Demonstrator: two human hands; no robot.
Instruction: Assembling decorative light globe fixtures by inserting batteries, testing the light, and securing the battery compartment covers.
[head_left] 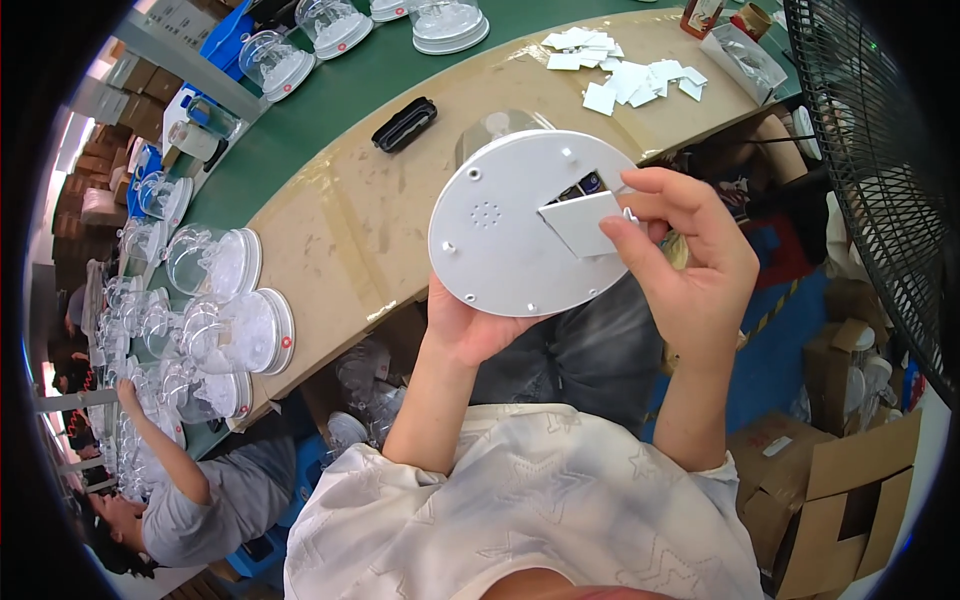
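Observation:
My left hand (462, 325) is closed under the lower edge of a round white base (490, 255), holding it tilted with its underside toward me. Screw holes, small posts and a ring of tiny speaker holes show on that underside. Behind it, part of a clear dome (492, 128) can be seen. Between thumb and fingers my right hand (695, 255) pinches a square white battery cover (585, 224). The cover lies askew over the battery compartment (583, 188), leaving its upper part uncovered, with dark and purple contents inside.
Loose white square covers (630, 82) lie on the cardboard-topped table (330, 225), near a black oblong object (404, 124). Several clear domes on white bases (240, 330) stand at left, by a co-worker (220, 490). A black fan (870, 170) and open carton (850, 510) are at right.

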